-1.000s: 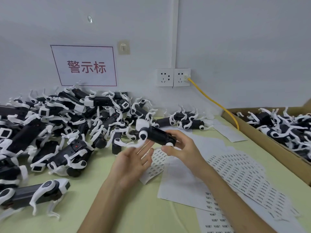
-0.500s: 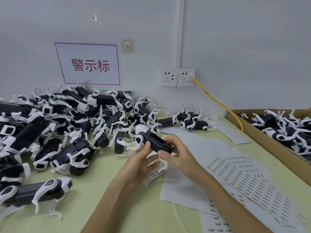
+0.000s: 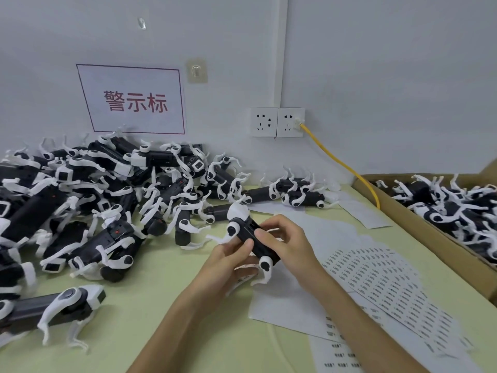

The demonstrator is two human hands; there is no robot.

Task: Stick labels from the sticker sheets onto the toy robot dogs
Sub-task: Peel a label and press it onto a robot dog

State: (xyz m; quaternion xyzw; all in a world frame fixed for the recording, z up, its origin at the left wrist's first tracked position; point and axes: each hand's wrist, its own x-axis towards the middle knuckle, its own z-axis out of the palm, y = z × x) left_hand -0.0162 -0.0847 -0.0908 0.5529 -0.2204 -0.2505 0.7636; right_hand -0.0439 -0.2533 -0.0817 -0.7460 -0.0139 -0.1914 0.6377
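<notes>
hands point(image 3: 258, 251) gripping toy dog point(image 3: 248, 234), sticker sheets point(image 3: 382, 281)

I see a pale green table point(image 3: 166, 305) under the grip. Straight beyond the grip, a grey-white wall point(image 3: 390, 63) carries twin sockets point(image 3: 277, 122); a yellow cable point(image 3: 339, 162) runs from them, off right. Up left of the grip hangs a red-lettered sign point(image 3: 134, 100).

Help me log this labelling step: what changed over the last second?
The left hand, open under the toy dog before, closed onto it, thumb on its black body. The right hand kept its grip. The dog pile, sticker sheets and box stayed put.
</notes>
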